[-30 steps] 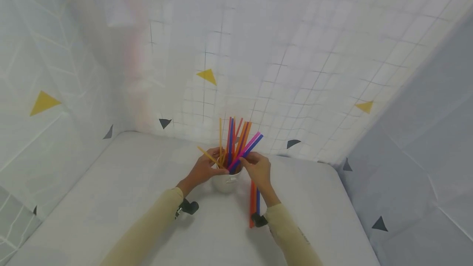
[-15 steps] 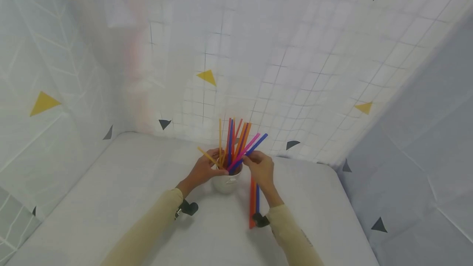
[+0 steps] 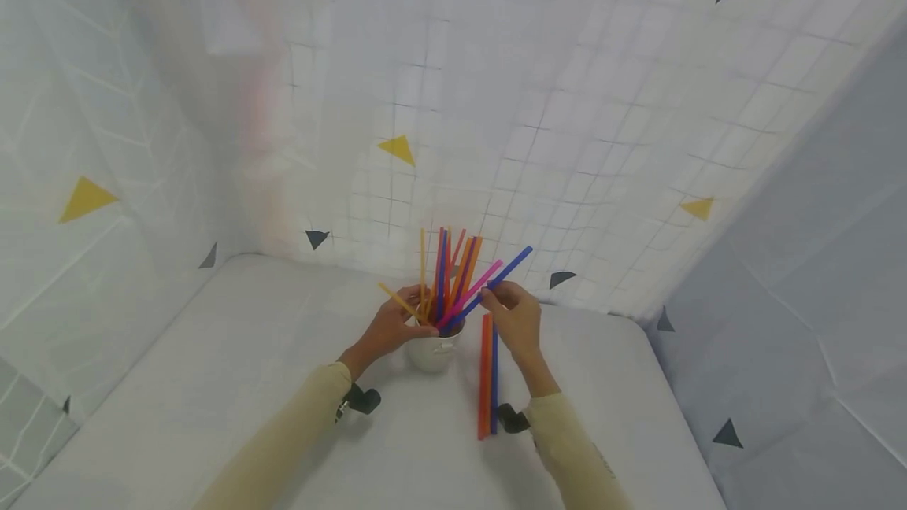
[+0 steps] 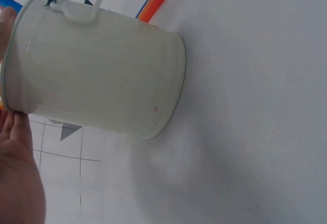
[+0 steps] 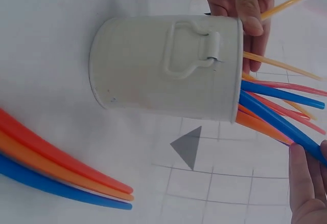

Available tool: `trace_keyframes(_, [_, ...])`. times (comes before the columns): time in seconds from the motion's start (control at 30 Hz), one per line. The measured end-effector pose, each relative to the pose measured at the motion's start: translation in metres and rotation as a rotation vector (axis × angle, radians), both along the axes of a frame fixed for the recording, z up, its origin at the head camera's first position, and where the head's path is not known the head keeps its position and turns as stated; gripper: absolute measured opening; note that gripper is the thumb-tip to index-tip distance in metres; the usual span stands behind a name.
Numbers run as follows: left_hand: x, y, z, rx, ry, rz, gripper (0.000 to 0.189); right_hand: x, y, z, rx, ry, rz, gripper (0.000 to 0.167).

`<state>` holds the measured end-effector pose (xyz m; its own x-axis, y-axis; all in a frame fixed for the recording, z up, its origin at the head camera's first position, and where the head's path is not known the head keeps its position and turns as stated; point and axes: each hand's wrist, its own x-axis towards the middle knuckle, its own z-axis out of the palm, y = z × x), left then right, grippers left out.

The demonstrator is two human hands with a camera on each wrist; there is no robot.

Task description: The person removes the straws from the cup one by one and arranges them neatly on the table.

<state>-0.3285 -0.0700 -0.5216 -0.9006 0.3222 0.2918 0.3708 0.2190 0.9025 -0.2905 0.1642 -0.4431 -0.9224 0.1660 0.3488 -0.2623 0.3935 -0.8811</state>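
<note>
A cream metal pail (image 3: 431, 356) with a small side handle (image 5: 171, 55) stands on the table, holding several coloured drinking straws (image 3: 464, 270). My left hand (image 3: 390, 327) holds the pail at its rim, thumb near the front edge and fingers at the far side. Between thumb and fingers, my right hand (image 3: 516, 323) pinches a thick blue straw (image 3: 516, 262) partway along. This straw slants up to the right, its lower end inside the pail's mouth. A pink straw (image 3: 490, 271) leans beside it, and a thin yellow straw (image 3: 395, 297) tilts over the left hand.
Red, orange and blue straws (image 3: 485, 384) lie side by side on the white table (image 3: 397, 447), right of the pail and near the right wrist. Behind the table hangs a white patterned sheet (image 3: 453, 140); grey sheeting (image 3: 801, 321) closes the right side.
My right hand has moved right and slightly up, drawing the blue straw away from the pink one and farther out of the pail. My left hand stays at the rim.
</note>
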Motion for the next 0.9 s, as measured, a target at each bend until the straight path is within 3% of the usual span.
trace_keyframes(0.17, [0.0,0.001,-0.002,-0.008,0.009,0.005,0.081,0.004,0.008,0.013,-0.044,0.02,0.034,0.023])
trace_keyframes(0.4, [0.001,0.001,-0.001,0.001,0.033,0.004,0.078,0.032,0.012,0.063,-0.05,0.057,0.046,0.025])
trace_keyframes(0.53, [0.001,0.0,0.001,0.005,0.036,-0.004,0.079,0.032,0.025,0.072,-0.08,0.075,0.059,0.026])
trace_keyframes(0.7, [0.001,0.0,0.002,0.005,0.035,-0.007,0.08,0.018,0.042,0.059,-0.112,0.05,0.037,0.029])
trace_keyframes(0.9, [0.001,0.0,0.0,0.012,0.05,-0.014,0.082,0.004,0.056,0.026,-0.093,-0.092,-0.029,0.041])
